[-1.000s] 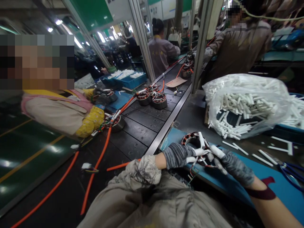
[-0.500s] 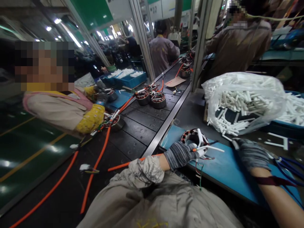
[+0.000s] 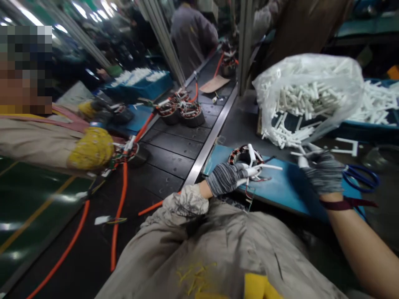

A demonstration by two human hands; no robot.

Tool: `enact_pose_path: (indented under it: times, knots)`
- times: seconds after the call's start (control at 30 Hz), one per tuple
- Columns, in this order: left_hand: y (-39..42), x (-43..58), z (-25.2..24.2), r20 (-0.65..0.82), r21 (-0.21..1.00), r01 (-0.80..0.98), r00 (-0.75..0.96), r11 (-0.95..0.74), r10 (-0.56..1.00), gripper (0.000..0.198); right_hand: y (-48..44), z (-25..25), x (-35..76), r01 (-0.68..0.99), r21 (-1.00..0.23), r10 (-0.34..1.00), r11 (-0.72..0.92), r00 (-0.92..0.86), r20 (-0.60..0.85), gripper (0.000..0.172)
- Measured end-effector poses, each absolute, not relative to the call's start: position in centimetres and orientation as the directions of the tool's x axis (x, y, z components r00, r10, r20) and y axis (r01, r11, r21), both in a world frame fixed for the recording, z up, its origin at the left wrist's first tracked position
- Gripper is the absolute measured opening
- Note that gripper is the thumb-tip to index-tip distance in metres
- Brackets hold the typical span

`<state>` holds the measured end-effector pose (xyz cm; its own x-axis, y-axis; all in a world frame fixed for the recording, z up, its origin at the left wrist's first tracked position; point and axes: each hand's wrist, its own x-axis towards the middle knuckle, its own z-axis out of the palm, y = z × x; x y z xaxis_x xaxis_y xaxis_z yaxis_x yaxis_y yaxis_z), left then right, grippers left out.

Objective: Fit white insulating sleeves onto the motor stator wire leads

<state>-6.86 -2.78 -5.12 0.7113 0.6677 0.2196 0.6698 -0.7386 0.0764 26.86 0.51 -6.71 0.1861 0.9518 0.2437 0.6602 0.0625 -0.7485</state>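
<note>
Blue desk (image 3: 280, 195) carries a wound stator (image 3: 241, 157) just beyond the left hand (image 3: 226, 178), whose fingers pinch its sleeved leads; some wires look bare. Right hand (image 3: 324, 174) fingers close on loose white sleeves (image 3: 301, 155) below the bag (image 3: 308, 95)

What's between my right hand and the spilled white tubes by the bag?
Nothing visible. The right hand is already at the loose white tubes spilling from the plastic bag; the blue scissors lie off to its side.
</note>
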Motion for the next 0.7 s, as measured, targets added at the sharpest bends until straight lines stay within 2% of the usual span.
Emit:
enact_pose_path:
  times: [0.07,0.1,0.17,0.27,0.37,0.43,0.57,0.7]
  knots:
    - [-2.5,-7.0,-5.7,0.254,0.121,0.652,0.708,-0.748,0.659,0.04,-2.3,-6.3,25.7,0.578,-0.815,0.897,0.048,0.334,0.29,0.031]
    - [-2.4,-7.1,-6.0,0.263,0.136,0.641,0.712,-0.755,0.652,0.041,-3.9,-6.2,24.9,0.534,-0.844,0.905,0.045,0.335,0.26,0.035]
    - [-2.3,-7.1,-6.2,0.273,0.142,0.623,0.722,-0.769,0.636,0.042,-6.6,-6.2,23.3,0.389,-0.92,0.948,0.043,0.275,0.161,0.042]
    - [-2.3,-7.2,-6.2,0.273,0.122,0.623,0.727,-0.772,0.63,0.044,-8.8,-6.8,21.5,0.193,-0.981,0.982,-0.035,0.187,0.002,0.035]
    - [-2.3,-7.2,-6.3,0.275,0.1,0.63,0.726,-0.77,0.63,0.044,-8.5,-7.2,21.0,0.174,-0.978,0.977,-0.119,0.194,-0.085,0.033]
    - [-2.3,-7.2,-6.4,0.274,0.086,0.631,0.729,-0.771,0.628,0.044,-7.6,-7.0,21.1,0.194,-0.976,0.984,-0.103,0.161,-0.071,0.032]
    - [-2.3,-7.2,-6.6,0.28,0.081,0.636,0.724,-0.767,0.63,0.043,-6.0,-6.2,21.8,0.193,-0.981,0.999,-0.009,-0.036,-0.016,0.032]
    - [-2.5,-7.1,-6.2,0.285,0.073,0.619,0.738,-0.782,0.611,0.045,-5.7,-5.7,21.9,0.233,-0.967,0.899,-0.098,-0.397,-0.187,0.048]
